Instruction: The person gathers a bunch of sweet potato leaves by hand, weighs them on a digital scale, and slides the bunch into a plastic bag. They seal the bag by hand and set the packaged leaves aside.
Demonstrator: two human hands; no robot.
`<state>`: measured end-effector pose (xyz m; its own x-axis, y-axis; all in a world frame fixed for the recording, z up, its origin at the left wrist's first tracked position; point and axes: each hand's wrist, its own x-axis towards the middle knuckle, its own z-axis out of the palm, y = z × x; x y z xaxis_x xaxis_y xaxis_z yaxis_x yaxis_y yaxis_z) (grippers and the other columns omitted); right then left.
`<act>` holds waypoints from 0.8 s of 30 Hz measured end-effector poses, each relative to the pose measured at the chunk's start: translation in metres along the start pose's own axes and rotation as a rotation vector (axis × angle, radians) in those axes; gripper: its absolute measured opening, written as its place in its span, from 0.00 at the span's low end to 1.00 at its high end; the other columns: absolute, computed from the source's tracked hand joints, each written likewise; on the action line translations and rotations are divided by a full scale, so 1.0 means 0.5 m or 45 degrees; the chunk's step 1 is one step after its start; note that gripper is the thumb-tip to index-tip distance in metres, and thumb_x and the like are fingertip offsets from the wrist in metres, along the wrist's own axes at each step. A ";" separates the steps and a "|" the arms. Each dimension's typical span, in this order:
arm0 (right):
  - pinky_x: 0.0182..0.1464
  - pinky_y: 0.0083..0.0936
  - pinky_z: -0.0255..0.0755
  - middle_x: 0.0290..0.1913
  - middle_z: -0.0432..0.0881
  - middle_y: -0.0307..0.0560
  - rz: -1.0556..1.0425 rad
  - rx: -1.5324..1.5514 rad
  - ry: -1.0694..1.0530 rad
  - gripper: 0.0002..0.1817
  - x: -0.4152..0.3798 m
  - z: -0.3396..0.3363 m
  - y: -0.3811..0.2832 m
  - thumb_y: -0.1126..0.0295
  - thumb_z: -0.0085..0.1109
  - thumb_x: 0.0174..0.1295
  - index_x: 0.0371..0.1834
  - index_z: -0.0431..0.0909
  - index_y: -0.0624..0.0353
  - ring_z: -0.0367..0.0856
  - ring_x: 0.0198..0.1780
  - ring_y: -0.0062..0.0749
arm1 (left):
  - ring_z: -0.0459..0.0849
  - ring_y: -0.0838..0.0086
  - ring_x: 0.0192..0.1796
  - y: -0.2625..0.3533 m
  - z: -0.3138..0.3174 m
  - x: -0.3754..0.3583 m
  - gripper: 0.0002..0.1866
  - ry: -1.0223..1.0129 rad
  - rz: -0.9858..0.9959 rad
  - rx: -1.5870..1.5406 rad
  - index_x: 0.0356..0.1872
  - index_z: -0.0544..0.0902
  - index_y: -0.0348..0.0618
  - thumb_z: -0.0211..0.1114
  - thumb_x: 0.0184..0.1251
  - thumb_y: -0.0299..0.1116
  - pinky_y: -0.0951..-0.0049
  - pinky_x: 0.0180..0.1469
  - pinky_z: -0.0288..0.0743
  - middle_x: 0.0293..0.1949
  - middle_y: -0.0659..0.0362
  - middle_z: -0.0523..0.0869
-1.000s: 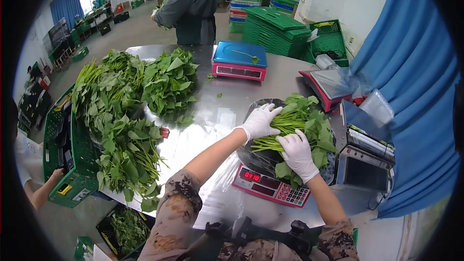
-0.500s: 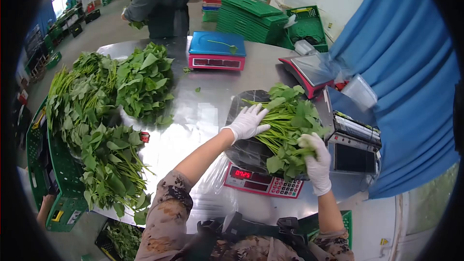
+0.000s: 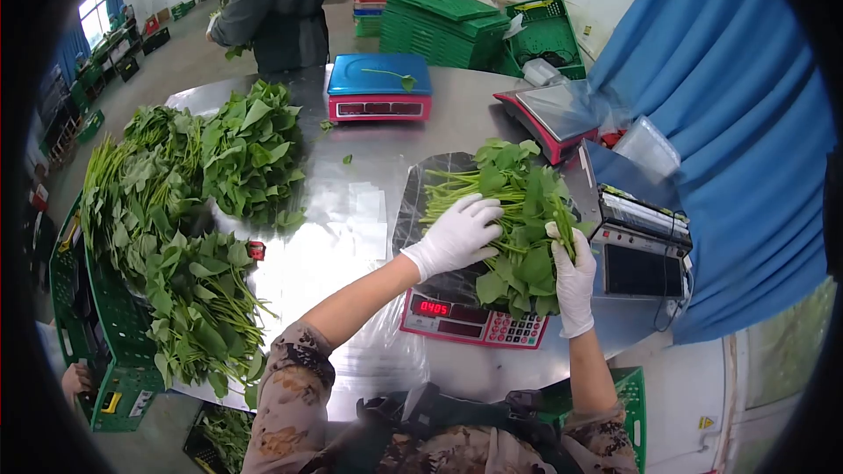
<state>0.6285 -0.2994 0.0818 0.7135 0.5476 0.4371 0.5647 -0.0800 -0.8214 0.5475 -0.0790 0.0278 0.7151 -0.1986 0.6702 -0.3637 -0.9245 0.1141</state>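
A bunch of leafy green stems point(image 3: 518, 202) lies on a dark sheet point(image 3: 408, 211) over a red-framed weighing scale point(image 3: 470, 325), its red display reading about 0.405. My left hand point(image 3: 458, 237), in a white glove, rests on the stems at the left of the bunch, fingers outstretched. At the right side, my gloved right hand point(image 3: 574, 285) pinches a few leafy stems point(image 3: 562, 211) held upright against the bunch. The leaves partly hide what its fingertips grip.
A large heap of greens point(image 3: 176, 175) covers the table's left, beside a green crate point(image 3: 118, 369). A blue-topped scale point(image 3: 379, 79) and another scale point(image 3: 549, 118) stand farther back. A machine with a dark panel point(image 3: 641, 268) borders the right. Another person point(image 3: 285, 9) stands beyond the table.
My left hand has shifted right and its fingers have drawn closer together. My right hand has turned upward with stems in its fingers. The display went from about 0.725 to 0.405.
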 end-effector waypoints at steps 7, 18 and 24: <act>0.59 0.27 0.69 0.47 0.82 0.44 0.003 0.348 0.360 0.07 0.000 -0.083 -0.037 0.72 0.51 0.72 0.47 0.78 0.60 0.78 0.51 0.28 | 0.79 0.65 0.49 -0.022 0.044 -0.031 0.08 0.151 -0.230 -0.073 0.33 0.79 0.48 0.69 0.57 0.35 0.62 0.60 0.69 0.41 0.62 0.80; 0.51 0.25 0.72 0.41 0.80 0.42 0.278 -0.351 0.568 0.09 -0.075 -0.303 0.002 0.70 0.52 0.72 0.50 0.76 0.61 0.78 0.43 0.27 | 0.78 0.61 0.51 -0.011 0.031 -0.017 0.11 0.101 -0.371 -0.059 0.36 0.80 0.46 0.72 0.53 0.35 0.60 0.58 0.69 0.43 0.58 0.80; 0.46 0.40 0.71 0.39 0.80 0.62 0.599 -0.830 0.214 0.12 -0.242 -0.317 0.220 0.66 0.51 0.70 0.48 0.74 0.63 0.79 0.41 0.57 | 0.76 0.58 0.57 -0.006 -0.015 -0.032 0.20 0.112 -0.345 -0.063 0.43 0.74 0.43 0.71 0.49 0.30 0.58 0.61 0.68 0.50 0.54 0.79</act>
<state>0.6700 -0.5064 -0.0032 0.9591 0.2086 0.1916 0.2820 -0.7663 -0.5773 0.5325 -0.0704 0.0221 0.7366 0.0845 0.6710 -0.1966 -0.9226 0.3320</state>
